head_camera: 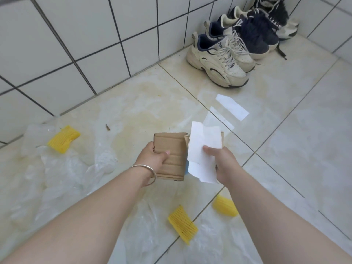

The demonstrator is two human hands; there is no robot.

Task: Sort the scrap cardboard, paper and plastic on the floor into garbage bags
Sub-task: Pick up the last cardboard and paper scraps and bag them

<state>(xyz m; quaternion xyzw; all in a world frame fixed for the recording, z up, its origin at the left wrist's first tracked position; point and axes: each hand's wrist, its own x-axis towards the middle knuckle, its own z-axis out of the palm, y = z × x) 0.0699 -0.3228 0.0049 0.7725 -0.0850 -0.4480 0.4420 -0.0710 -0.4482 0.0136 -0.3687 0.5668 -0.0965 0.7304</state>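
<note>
At far left a yellow foam net (63,139) lies on clear plastic sheets (62,168) on the floor (285,149). At centre, the left hand (152,156) has its grip curled round folded cardboard (172,155), while the right hand (223,164) pinches white paper (204,147). Paper strips (232,107) lie above that, and sneakers (219,60) sit upper right.

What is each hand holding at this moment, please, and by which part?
The left hand grips the folded cardboard by its left edge. The right hand pinches white paper sheets at their right side.
</note>
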